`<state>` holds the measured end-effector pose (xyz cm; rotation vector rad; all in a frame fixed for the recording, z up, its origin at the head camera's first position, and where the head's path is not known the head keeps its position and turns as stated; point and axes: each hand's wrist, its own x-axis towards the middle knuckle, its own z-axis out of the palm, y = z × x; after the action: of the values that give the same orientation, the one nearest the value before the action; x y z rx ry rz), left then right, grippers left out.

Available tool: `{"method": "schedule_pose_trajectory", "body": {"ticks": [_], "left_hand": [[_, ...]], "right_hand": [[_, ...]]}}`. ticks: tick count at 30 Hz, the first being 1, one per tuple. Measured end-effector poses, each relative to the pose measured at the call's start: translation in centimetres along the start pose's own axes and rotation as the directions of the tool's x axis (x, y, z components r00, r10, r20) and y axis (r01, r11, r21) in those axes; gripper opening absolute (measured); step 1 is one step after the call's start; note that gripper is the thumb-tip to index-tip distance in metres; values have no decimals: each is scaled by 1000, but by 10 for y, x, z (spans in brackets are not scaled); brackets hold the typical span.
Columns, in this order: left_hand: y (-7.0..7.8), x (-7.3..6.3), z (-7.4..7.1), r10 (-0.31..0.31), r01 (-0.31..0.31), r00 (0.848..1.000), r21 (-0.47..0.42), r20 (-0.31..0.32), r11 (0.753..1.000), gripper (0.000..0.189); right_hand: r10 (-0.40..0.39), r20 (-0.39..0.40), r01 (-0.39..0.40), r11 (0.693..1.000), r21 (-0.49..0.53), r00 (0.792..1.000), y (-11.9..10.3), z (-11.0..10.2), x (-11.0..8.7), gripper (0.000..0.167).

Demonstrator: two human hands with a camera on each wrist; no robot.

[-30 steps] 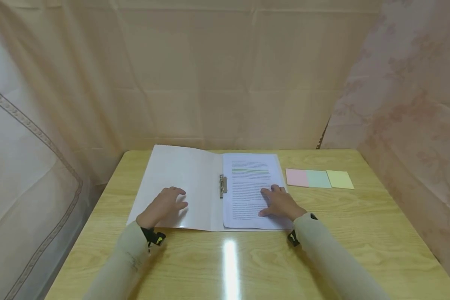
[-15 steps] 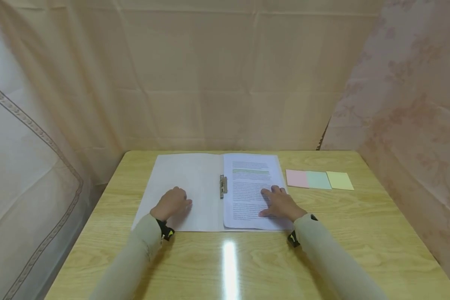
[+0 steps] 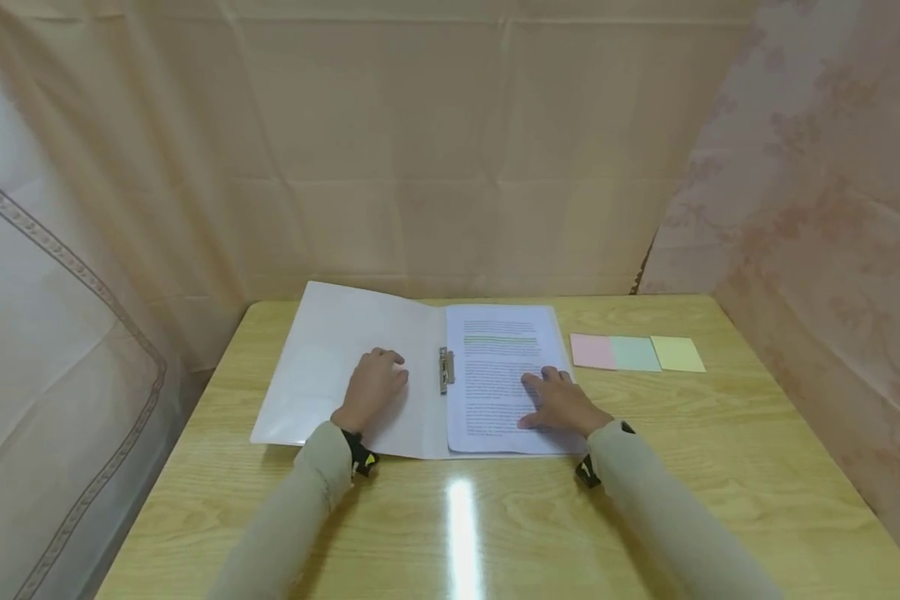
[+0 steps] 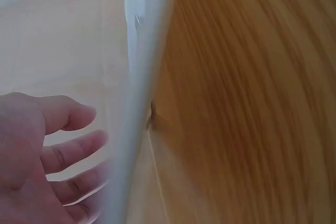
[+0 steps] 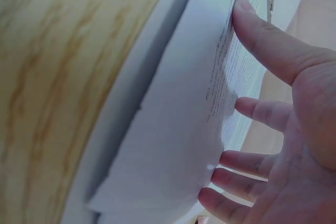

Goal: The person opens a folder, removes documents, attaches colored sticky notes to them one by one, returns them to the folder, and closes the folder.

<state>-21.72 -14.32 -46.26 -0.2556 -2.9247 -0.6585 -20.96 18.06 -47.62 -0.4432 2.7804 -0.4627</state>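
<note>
A white folder [image 3: 307, 367] lies spread out, its left cover lifted off the table along the outer edge. My left hand [image 3: 376, 387] is over that cover, fingers loosely bent; in the left wrist view the fingers [image 4: 73, 150] have nothing between them. Fingertips of my right hand [image 3: 562, 407] rest on the printed sheets [image 3: 495, 375], thumb and fingers spread, as the right wrist view also shows. The sheets lie on the folder's right side, and one line bears a green highlight. A metal clip [image 3: 446, 371] sits at the fold between the two sides.
Three sticky note pads lie in a row right of the folder: pink [image 3: 592, 351], pale green [image 3: 634, 353] and yellow [image 3: 677, 354]. A wooden table [image 3: 525, 533] carries everything. Curtains [image 3: 450, 167] hang behind it and at both sides.
My left hand has moved right across the cover, toward the clip. The left cover lay flatter half a second ago and now tilts up at its outer edge. My right hand has stayed put.
</note>
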Motion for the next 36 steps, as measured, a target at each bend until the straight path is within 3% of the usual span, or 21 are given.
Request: {"method": "schedule_pose_trajectory", "body": {"ticks": [9,14,21,32,36], "left_hand": [[11,7,15,-27,32,997,-65,74,997,28],[18,9,22,5,0,997,-63,81,998,28],[28,13,27,44,-25,985,-115,167,993,32],[36,16,38,-24,50,971,-106,238,993,38],[36,17,41,-21,42,972,-85,236,995,38]], "right_hand": [[0,16,0,999,42,1000,0,-2,1,86],[24,14,-25,997,71,1000,-1,-3,-1,82],[14,-48,-9,995,100,999,3,-1,-2,87],[-37,-56,39,999,38,998,7,7,-4,88],[-39,-56,40,999,25,998,7,10,-3,87]]}}
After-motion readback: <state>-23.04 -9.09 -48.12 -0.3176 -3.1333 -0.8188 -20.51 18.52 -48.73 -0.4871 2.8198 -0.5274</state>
